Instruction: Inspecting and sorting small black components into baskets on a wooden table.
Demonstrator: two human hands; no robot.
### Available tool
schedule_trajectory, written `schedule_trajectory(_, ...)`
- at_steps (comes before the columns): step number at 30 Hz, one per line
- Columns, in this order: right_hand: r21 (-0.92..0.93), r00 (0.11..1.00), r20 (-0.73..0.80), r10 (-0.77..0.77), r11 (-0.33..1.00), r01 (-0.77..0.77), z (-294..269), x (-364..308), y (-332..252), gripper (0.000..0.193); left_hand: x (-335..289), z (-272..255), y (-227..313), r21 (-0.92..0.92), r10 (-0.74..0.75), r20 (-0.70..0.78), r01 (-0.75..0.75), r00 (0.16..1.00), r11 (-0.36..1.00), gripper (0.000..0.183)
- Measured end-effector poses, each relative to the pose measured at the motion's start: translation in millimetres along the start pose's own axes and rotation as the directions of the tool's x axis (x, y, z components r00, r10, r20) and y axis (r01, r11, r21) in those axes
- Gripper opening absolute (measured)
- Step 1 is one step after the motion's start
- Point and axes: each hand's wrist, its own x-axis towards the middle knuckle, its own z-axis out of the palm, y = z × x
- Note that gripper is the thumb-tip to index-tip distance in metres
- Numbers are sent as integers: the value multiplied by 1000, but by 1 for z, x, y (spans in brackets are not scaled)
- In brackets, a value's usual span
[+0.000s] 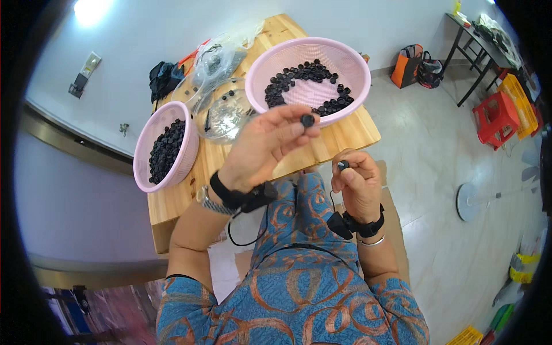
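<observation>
Between the thumb and fingers of my left hand (270, 141) is a small round black cap (307, 121), held up in front of the large pink basket (253, 80). My right hand (359, 181), lower and nearer my lap, pinches a small black piece with a pale tip (343, 165); its exact kind cannot be made out. Many black caps (310, 71) lie in a ring inside the large basket. A smaller pink basket (191, 146) at the left holds a heap of similar black pieces (167, 150).
On the wooden table (356, 129), a clear round tray (221, 138) holds small shiny pieces, with plastic bags (215, 57) behind it. A dark bag (164, 80) sits at the table's left edge. Right on the floor are a red stool (495, 118), shopping bags (407, 66) and a fan (468, 201).
</observation>
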Motion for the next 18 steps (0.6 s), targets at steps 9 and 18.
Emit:
schedule_trajectory(9,-600,986,130,-100,784,158,47,4,1,23,-63,-14,-38,-132,116,-139,-135,983,982,27)
schedule_trajectory(18,-772,956,267,-124,567,289,70,4,5,21,-87,-26,-49,-110,181,-148,-199,972,974,27)
